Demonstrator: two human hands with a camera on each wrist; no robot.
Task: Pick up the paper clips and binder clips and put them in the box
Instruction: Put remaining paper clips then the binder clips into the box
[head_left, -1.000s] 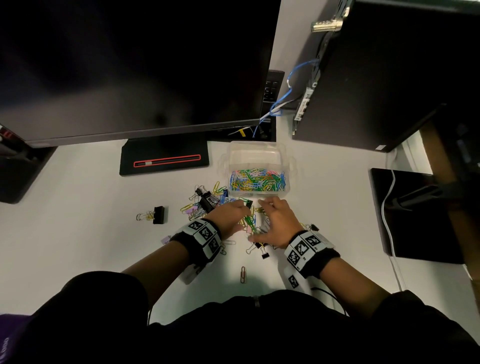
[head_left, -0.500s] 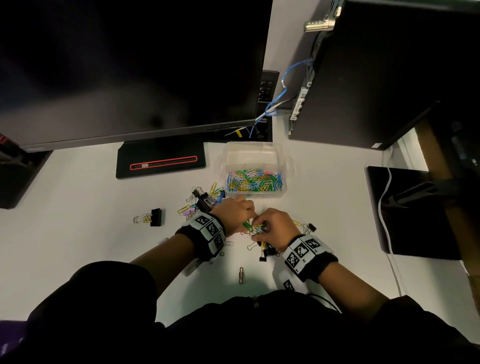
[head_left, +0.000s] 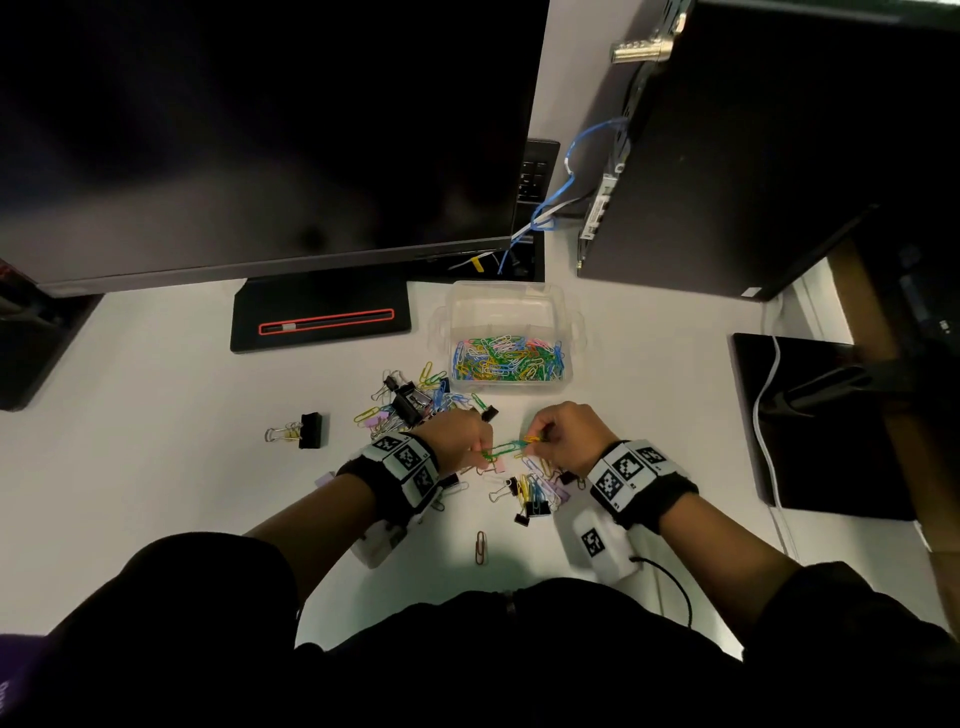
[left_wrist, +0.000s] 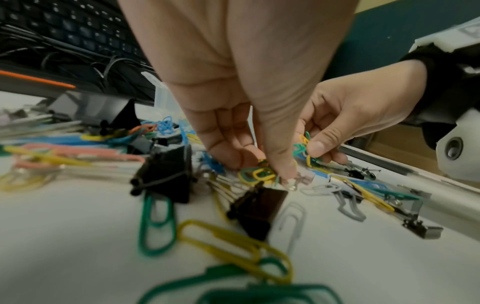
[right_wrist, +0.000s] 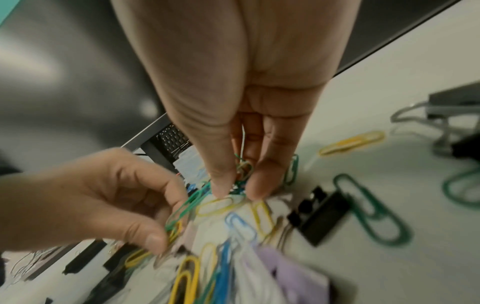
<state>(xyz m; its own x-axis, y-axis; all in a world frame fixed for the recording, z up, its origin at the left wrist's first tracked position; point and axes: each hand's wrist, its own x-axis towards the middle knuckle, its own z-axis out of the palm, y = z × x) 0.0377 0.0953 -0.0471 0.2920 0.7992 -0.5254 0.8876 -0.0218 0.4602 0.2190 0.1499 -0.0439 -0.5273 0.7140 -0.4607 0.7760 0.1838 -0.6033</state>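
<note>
Both hands have drawn apart: my left hand and right hand each pinch linked clips above the desk, near the box

monitor: large dark screen along the desk's far edge, left of centre
monitor base: flat black plate with a red-outlined slot, below the screen
computer case: black, at the far right corner
blue cable: hangs between screen and case
black pad: at the right edge, a white cable across it
</note>
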